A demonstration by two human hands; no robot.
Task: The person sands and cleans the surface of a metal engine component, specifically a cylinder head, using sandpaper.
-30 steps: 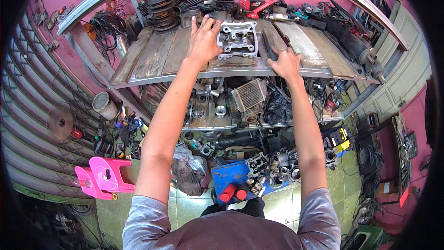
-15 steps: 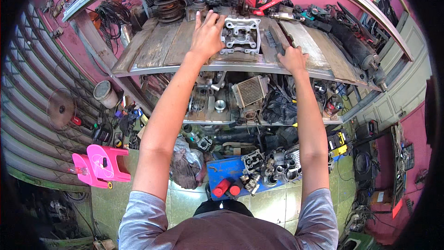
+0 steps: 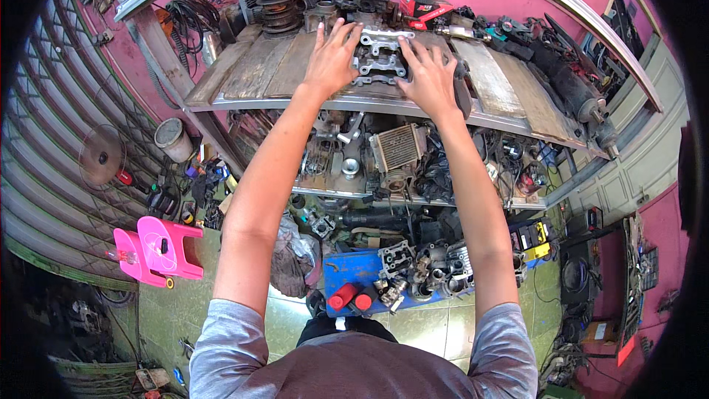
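A silver engine cylinder head point(image 3: 382, 59) lies on the wooden planks of the upper shelf, its open side with bolt holes facing up. My left hand point(image 3: 331, 59) grips its left edge, with the fingers stretched up along the side and the thumb against the metal. At the right edge my right hand point(image 3: 430, 77) holds it too, fingers spread over the side and thumb near the closest corner. Parts of the head's right side are hidden under those fingers. Just right of that hand, a dark rounded edge point(image 3: 464, 92) shows, too unclear to name.
Behind the head stand stacked greasy engine parts point(image 3: 277, 4) and a red box point(image 3: 423, 11). A black cylinder point(image 3: 565, 77) lies at the shelf's right. Below are a small radiator point(image 3: 399, 149), a blue board point(image 3: 347, 270) with metal parts, and a pink stool point(image 3: 173, 247) at left.
My right hand has left the plank's edge and moved left onto the right side of the cylinder head. My left hand stays at its left side. The view has shifted slightly.
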